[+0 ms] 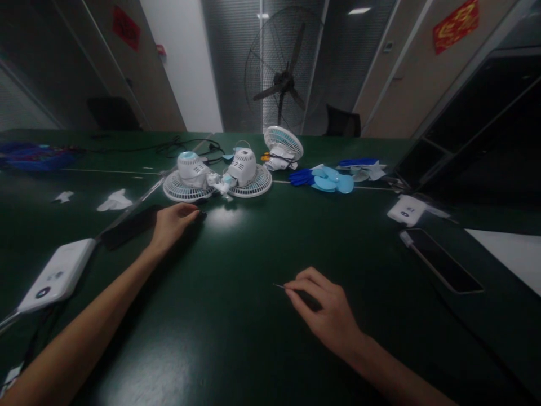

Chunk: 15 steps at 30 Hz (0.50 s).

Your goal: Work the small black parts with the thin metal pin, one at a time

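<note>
My left hand (172, 224) reaches forward over the green table, fingers closed at a small dark object (203, 215) that is too small to make out. Just beyond it lie two white fans, a left one (189, 176) and a right one (247, 173), with their round grilles down on the table. Nearer to me on the right, my right hand (324, 307) pinches a short, thin metal piece (278, 286) between thumb and forefinger. Its tip points left, and its exact kind is unclear.
Behind stands another white fan (282, 148). Light-blue discs (332, 179) and blue gloves (301, 177) lie right of it. A phone (442, 260) and a white device (406, 210) are at right, a white power bank (59, 274) at left. Cables (177, 144) run along the back.
</note>
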Each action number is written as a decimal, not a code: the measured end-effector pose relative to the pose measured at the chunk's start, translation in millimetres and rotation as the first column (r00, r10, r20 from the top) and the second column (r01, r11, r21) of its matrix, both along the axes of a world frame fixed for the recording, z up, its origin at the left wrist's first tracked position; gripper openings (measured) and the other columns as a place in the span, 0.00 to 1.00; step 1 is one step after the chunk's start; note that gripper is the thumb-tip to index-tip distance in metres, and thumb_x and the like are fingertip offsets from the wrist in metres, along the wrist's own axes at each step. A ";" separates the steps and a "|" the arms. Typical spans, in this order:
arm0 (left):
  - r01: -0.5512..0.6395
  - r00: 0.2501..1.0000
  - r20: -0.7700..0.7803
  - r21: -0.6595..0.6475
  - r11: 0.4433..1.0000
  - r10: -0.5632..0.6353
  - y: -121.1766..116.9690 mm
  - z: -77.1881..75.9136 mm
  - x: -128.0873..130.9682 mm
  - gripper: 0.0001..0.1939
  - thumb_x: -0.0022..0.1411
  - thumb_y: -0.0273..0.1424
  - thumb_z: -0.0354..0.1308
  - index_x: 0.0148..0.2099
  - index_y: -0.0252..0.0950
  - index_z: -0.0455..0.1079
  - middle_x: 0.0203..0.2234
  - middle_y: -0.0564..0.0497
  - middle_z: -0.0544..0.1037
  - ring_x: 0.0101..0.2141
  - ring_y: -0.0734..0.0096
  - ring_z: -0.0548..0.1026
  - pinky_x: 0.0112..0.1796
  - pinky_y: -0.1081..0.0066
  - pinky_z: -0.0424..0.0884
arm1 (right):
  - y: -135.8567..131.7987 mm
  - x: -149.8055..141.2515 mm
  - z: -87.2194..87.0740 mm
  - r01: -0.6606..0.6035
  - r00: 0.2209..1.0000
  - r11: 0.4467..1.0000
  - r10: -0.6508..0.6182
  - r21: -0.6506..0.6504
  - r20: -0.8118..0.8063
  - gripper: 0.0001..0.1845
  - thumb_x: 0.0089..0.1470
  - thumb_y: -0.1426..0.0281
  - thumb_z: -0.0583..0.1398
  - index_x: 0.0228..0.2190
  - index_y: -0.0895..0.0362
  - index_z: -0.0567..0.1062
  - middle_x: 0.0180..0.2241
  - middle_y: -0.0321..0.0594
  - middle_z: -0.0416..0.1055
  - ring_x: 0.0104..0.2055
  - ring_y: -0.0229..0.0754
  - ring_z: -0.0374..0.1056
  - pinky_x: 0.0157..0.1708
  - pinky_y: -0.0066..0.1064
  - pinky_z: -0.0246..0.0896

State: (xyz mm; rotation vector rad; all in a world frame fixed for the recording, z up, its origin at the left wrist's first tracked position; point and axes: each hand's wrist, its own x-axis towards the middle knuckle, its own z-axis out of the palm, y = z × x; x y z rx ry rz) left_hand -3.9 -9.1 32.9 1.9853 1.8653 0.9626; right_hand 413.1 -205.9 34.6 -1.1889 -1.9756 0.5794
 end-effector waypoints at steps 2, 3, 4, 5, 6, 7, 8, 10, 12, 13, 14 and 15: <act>0.016 0.998 -0.056 0.042 0.999 -0.013 -1.5 -1.8 5.6 0.23 0.63 0.50 0.62 0.48 0.38 0.83 0.40 0.46 0.86 0.37 0.55 0.82 0.40 0.66 0.75 | 0.3 0.0 0.3 -0.007 1.000 1.000 0.007 -0.002 -0.007 0.10 0.69 0.71 0.60 0.44 0.54 0.82 0.39 0.41 0.74 0.36 0.40 0.73 0.33 0.30 0.70; 0.025 0.997 -0.079 0.059 0.998 -0.021 -2.2 -2.4 7.7 0.22 0.64 0.50 0.62 0.48 0.38 0.83 0.39 0.46 0.86 0.37 0.55 0.82 0.40 0.65 0.75 | 0.4 0.0 0.6 -0.012 1.000 1.000 0.011 -0.005 -0.011 0.10 0.69 0.71 0.59 0.44 0.54 0.82 0.39 0.41 0.74 0.36 0.40 0.73 0.33 0.30 0.70; 0.032 0.995 -0.100 0.073 0.997 -0.025 -2.6 -2.8 9.4 0.22 0.65 0.50 0.61 0.48 0.38 0.83 0.39 0.46 0.86 0.37 0.55 0.82 0.40 0.65 0.75 | 0.5 0.0 0.9 -0.017 1.000 1.000 0.017 -0.010 -0.014 0.10 0.69 0.71 0.59 0.44 0.54 0.82 0.39 0.41 0.74 0.36 0.40 0.73 0.33 0.30 0.70; 0.037 0.993 -0.118 0.085 0.996 -0.026 -2.9 -2.9 10.8 0.22 0.65 0.49 0.61 0.48 0.38 0.83 0.39 0.46 0.85 0.37 0.55 0.81 0.41 0.64 0.75 | 0.6 -0.1 1.2 -0.019 1.000 1.000 0.019 -0.014 -0.014 0.10 0.69 0.71 0.59 0.44 0.54 0.82 0.39 0.41 0.74 0.36 0.40 0.73 0.33 0.30 0.70; 0.038 0.991 -0.134 0.091 0.995 -0.026 -3.1 -2.9 11.9 0.22 0.66 0.49 0.60 0.48 0.38 0.82 0.40 0.46 0.85 0.38 0.54 0.81 0.43 0.64 0.75 | 0.6 -0.1 1.6 -0.018 1.000 1.000 0.018 -0.015 -0.011 0.10 0.69 0.71 0.59 0.44 0.54 0.82 0.39 0.41 0.74 0.36 0.40 0.73 0.33 0.30 0.71; 0.037 0.989 -0.146 0.090 0.995 -0.023 -3.0 -2.9 12.7 0.21 0.66 0.48 0.60 0.48 0.38 0.82 0.41 0.45 0.85 0.39 0.54 0.81 0.44 0.63 0.75 | 0.6 -0.2 2.0 -0.016 1.000 1.000 0.016 -0.015 -0.009 0.10 0.69 0.72 0.59 0.44 0.54 0.82 0.39 0.41 0.74 0.36 0.40 0.73 0.33 0.31 0.71; 0.033 0.988 -0.153 0.084 0.996 -0.020 -2.9 -2.9 13.2 0.21 0.66 0.47 0.60 0.48 0.37 0.82 0.42 0.45 0.85 0.40 0.53 0.81 0.45 0.62 0.75 | 0.5 -0.3 2.4 -0.014 1.000 1.000 0.013 -0.014 -0.008 0.10 0.68 0.72 0.59 0.44 0.54 0.82 0.39 0.41 0.74 0.36 0.40 0.73 0.33 0.31 0.71; 0.024 0.988 -0.151 0.066 0.998 -0.014 -2.1 -3.2 13.1 0.20 0.66 0.46 0.61 0.49 0.37 0.82 0.44 0.44 0.85 0.42 0.52 0.80 0.48 0.61 0.74 | 0.4 -0.6 3.2 -0.015 1.000 1.000 0.015 -0.013 -0.010 0.10 0.68 0.71 0.59 0.44 0.54 0.82 0.39 0.41 0.74 0.36 0.40 0.73 0.33 0.30 0.71; 0.030 0.991 -0.130 0.057 0.998 -0.023 -0.6 -4.1 11.8 0.20 0.66 0.46 0.61 0.48 0.38 0.82 0.45 0.45 0.85 0.43 0.52 0.80 0.49 0.61 0.74 | 0.5 -1.1 3.9 -0.018 1.000 1.000 0.018 -0.013 -0.011 0.10 0.69 0.72 0.59 0.44 0.54 0.82 0.39 0.41 0.74 0.36 0.40 0.73 0.33 0.30 0.70; 0.035 0.993 -0.113 0.058 0.998 -0.028 0.5 -4.7 10.7 0.20 0.66 0.47 0.61 0.48 0.38 0.83 0.45 0.45 0.85 0.43 0.52 0.81 0.49 0.62 0.74 | 0.6 -1.4 4.1 -0.017 1.000 1.000 0.017 -0.010 -0.010 0.10 0.69 0.72 0.59 0.44 0.54 0.82 0.39 0.41 0.74 0.36 0.40 0.73 0.33 0.30 0.70; 0.034 0.995 -0.093 0.060 0.998 -0.029 1.8 -5.5 9.6 0.20 0.66 0.47 0.61 0.47 0.38 0.83 0.44 0.45 0.85 0.43 0.53 0.81 0.48 0.62 0.74 | 0.7 -1.6 4.2 -0.016 1.000 1.000 0.016 -0.004 -0.008 0.10 0.68 0.72 0.59 0.43 0.54 0.82 0.39 0.41 0.74 0.36 0.40 0.73 0.33 0.30 0.70; 0.028 0.997 -0.072 0.057 0.998 -0.024 3.4 -6.5 8.3 0.20 0.65 0.48 0.61 0.46 0.39 0.84 0.43 0.46 0.86 0.41 0.54 0.81 0.47 0.63 0.75 | 0.8 -1.9 4.2 -0.014 1.000 1.000 0.014 0.002 -0.006 0.10 0.68 0.72 0.59 0.43 0.54 0.82 0.38 0.41 0.74 0.36 0.40 0.73 0.33 0.30 0.70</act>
